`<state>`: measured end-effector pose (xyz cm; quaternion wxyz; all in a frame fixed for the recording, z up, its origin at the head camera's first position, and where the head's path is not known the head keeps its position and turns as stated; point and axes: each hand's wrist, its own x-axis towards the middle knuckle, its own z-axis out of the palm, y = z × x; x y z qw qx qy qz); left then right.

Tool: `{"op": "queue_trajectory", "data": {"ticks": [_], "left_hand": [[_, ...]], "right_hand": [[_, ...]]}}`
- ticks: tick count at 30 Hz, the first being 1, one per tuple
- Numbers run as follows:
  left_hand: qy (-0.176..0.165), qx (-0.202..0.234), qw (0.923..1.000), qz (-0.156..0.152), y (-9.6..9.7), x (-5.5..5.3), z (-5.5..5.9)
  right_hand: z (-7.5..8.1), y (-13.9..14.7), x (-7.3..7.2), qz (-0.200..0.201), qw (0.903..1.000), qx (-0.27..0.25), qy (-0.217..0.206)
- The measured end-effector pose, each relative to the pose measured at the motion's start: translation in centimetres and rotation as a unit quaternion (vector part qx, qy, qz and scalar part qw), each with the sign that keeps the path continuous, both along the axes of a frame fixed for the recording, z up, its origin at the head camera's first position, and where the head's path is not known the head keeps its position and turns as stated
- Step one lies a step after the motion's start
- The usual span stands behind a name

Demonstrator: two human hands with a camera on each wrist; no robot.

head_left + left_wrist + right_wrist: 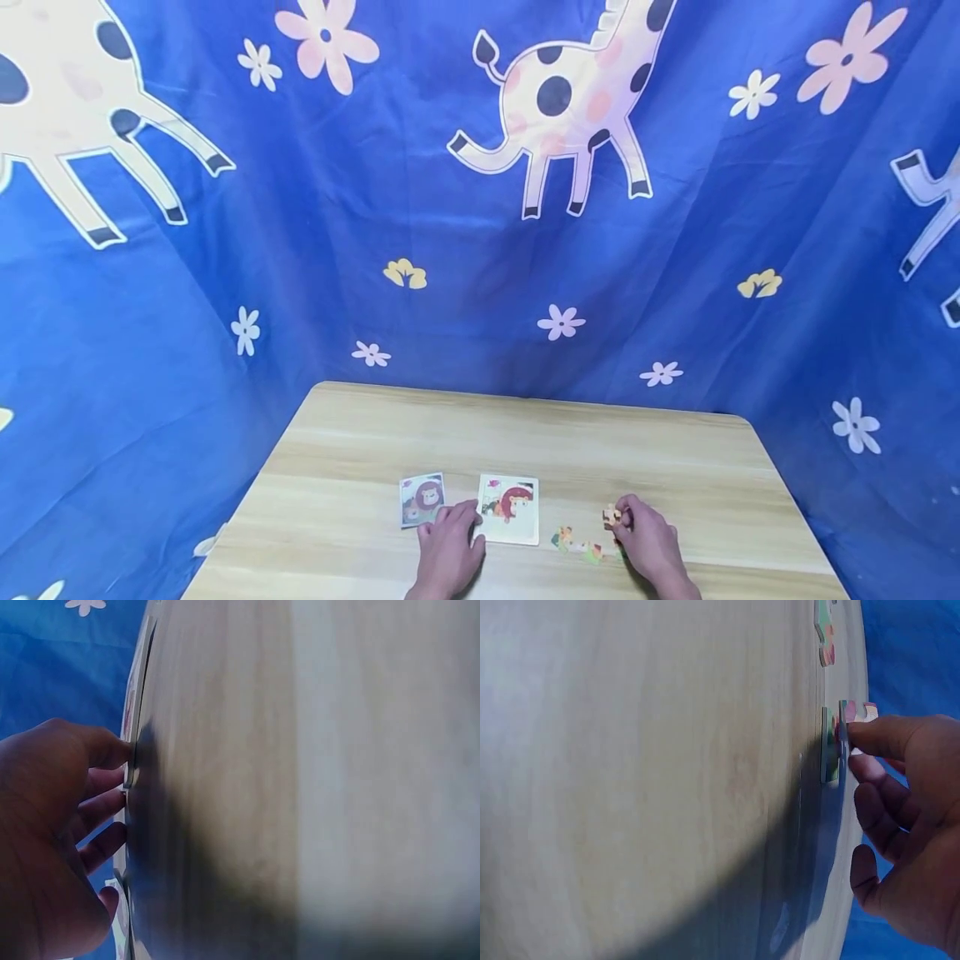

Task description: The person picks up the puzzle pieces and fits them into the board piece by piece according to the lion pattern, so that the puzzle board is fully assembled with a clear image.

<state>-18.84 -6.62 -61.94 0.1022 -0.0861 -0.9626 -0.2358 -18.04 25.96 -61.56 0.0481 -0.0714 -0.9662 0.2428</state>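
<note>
A square puzzle board (521, 532) with a white tray and a partly assembled red-maned lion lies on the table. My left hand (452, 546) rests at its left side, thumb and fingertips touching the board's near-left edge. Just left of that hand is a picture card (422, 498) of the same lion, its lower corner partly covered by the fingers. My right hand (648, 537) pinches a jigsaw piece (611, 517) between thumb and forefinger. In the right wrist view another green-edged piece (829, 746) lies on the table right beside the pinched one.
Several loose jigsaw pieces (576, 545) lie between the board and my right hand. The wooden table (525, 425) has rounded far corners. A blue curtain (465, 333) with giraffes and flowers hangs behind and along both sides.
</note>
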Motion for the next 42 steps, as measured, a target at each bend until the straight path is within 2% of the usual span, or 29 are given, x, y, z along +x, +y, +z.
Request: {"op": "queue_trajectory", "data": {"ticks": [6, 11, 19, 22, 27, 33, 42], "left_hand": [[0.001, -0.006, 1.0000, -0.004, -0.3, 0.7, 0.0], [0.002, -0.008, 1.0000, 0.002, -0.2, 1.0, 0.1], [-0.002, -0.014, 0.9998, 0.010, -0.3, 1.5, -0.5], [0.001, -0.011, 0.9999, 0.006, -0.4, 1.4, -0.7], [0.002, -0.009, 0.9999, -0.006, -0.5, 1.0, -0.5], [0.004, -0.004, 1.0000, -0.006, -0.5, 0.8, -0.1], [0.015, -0.003, 0.9999, -0.001, -0.2, 0.9, -0.2]], "right_hand": [[-0.6, -0.2, 0.7, 0.008, 0.9991, -0.021, 0.036], [-0.8, -0.4, 0.9, 0.020, 0.9975, -0.055, 0.041], [-1.7, -1.3, 1.2, -0.001, 0.9970, -0.048, 0.061], [-1.6, -1.6, 1.1, 0.000, 0.9964, -0.058, 0.062], [-1.0, -2.2, 0.7, -0.014, 0.9923, -0.112, 0.052], [-0.4, -3.6, 0.0, -0.020, 0.9852, -0.168, 0.025], [-0.4, -5.6, -0.7, -0.007, 0.9790, -0.203, 0.012]]}}
